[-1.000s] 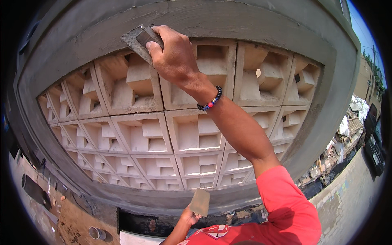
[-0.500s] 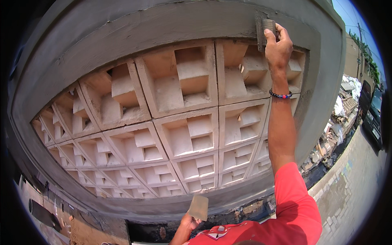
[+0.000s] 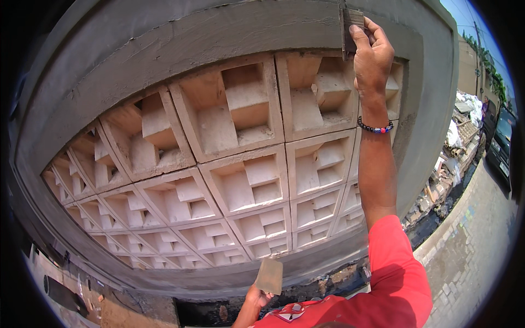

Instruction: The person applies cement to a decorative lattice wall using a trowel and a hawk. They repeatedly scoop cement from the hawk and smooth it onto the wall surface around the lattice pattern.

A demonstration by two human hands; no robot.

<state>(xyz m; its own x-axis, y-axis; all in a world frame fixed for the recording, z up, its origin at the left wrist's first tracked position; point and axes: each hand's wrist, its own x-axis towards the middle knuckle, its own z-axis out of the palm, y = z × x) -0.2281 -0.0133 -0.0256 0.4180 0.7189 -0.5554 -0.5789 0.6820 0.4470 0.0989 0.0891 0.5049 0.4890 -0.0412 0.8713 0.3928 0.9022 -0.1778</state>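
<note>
High on the right, my right hand (image 3: pixel 374 54) is closed round the ribbed, block-like grip of a plastering float (image 3: pixel 350 34). The float's thin plate is seen nearly edge-on against the grey plaster band (image 3: pixel 219 33), above pale ventilation blocks (image 3: pixel 249 104). Whether the whole plate touches the plaster cannot be made out. Low in the middle, my left hand (image 3: pixel 256 298) grips the lower end of a small, flat, tan rectangular piece (image 3: pixel 269 276). That piece is tilted up and apart from the wall; its exact kind is unclear.
Grey plaster frames the block panel, with a wide right border (image 3: pixel 432 93). A dark trench (image 3: pixel 202 311) runs along the wall's foot. Rubble and white sacks (image 3: pixel 462 126) lie to the right, beside a paved lane (image 3: pixel 459 262), a dark car (image 3: pixel 500 142) and a distant person (image 3: pixel 485 106).
My right hand and the float have moved slightly up and to the right along the plaster band. The left hand still holds the tan piece, and the view has shifted a little.
</note>
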